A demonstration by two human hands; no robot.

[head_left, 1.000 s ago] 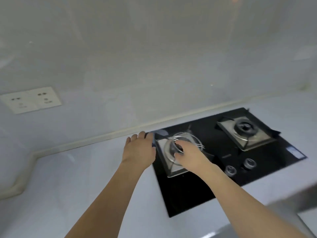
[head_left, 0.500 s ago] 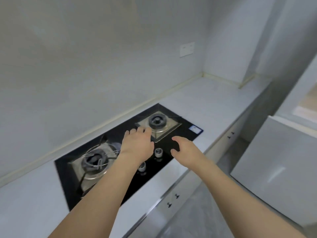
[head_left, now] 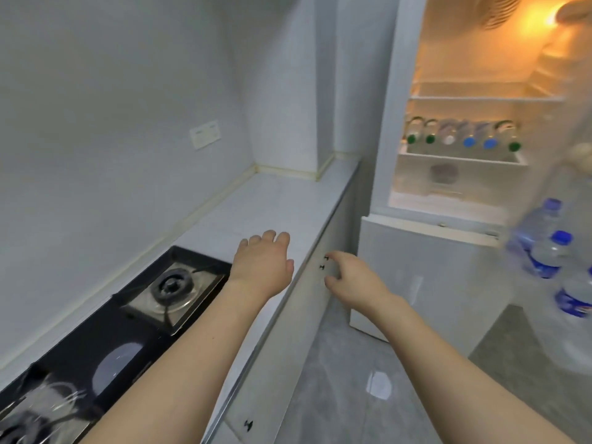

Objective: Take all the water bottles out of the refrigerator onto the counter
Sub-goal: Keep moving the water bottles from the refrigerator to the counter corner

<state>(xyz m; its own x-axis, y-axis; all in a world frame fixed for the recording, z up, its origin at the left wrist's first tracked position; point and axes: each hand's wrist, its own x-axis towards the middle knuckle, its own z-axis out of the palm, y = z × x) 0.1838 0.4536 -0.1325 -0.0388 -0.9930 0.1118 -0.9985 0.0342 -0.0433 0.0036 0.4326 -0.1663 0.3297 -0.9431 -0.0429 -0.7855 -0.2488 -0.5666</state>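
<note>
Water bottles (head_left: 461,136) lie in a row on a fridge shelf, caps facing out: green, green, white, blue, blue, green. That's up and to the right of both hands, well apart from them. More bottles w/ blue caps and blue labels (head_left: 544,254) stand in the open door's rack at far right, blurred, roughly level w/ the right hand but well off to its right. Can't tell how many in the door; at least three show.

Refrigerator (head_left: 474,91) is open, lit orange inside, upper shelf bare-looking glass, lower compartment door below it closed.

Right hand (head_left: 352,280) holds nothing: fingers loosely bent, thumb apart, hanging in the air in front of the cabinet face (head_left: 307,302), near two small dark knobs (head_left: 324,262) just left of its fingertips. Touching them or not, can't tell.

Left hand (head_left: 262,267) also holds nothing: palm down, fingers relaxed and slightly spread, over the counter (head_left: 272,200) near its front edge. Whether it rests on the surface or hovers, can't tell.

Counter runs away from the left hand toward the far corner, next to the fridge side. Gas hob (head_left: 128,315) sits to the left and nearer side of the left hand, one burner (head_left: 173,285) just beside the wrist, second burner at bottom-left corner, blurred. Wall outlet (head_left: 205,134) up and left of the hands. Grey tile floor (head_left: 368,379) under the right forearm.
</note>
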